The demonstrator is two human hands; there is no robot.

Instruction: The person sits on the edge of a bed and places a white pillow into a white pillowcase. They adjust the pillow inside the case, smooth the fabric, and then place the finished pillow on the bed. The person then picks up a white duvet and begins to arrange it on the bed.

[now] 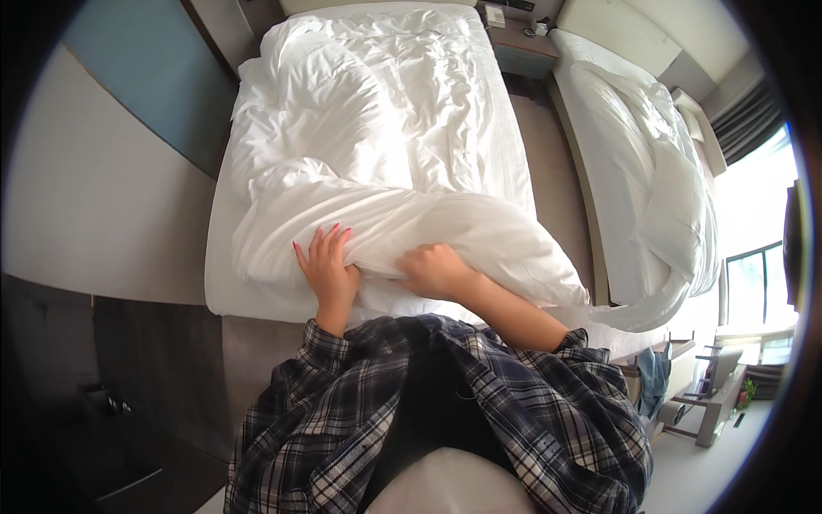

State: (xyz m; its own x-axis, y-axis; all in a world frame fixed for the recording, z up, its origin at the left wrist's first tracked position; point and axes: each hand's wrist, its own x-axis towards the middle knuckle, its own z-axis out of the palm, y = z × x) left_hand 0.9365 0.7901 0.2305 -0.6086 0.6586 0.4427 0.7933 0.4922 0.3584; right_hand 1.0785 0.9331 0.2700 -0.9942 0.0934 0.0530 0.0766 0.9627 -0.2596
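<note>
A bulky white duvet [321,122] lies rumpled over the bed in front of me, its near part bunched in a thick roll across the foot end. My left hand [327,266] rests on that roll with fingers spread and red nails showing; its thumb is tucked near a crease. To its right, my right hand [433,270] is curled into a fist on the duvet's near edge, its fingertips hidden against the cloth. Beneath, the white-sheeted mattress [225,283] shows at the left front corner. One duvet corner points out over the mattress's right side.
A second bed [603,160] with a rumpled white duvet [668,212] stands right, past a narrow strip of floor [546,141]. A nightstand [523,58] sits between the headboards. Left is a wall panel [115,186]. A denim garment [654,382] hangs at lower right, near a window [751,289].
</note>
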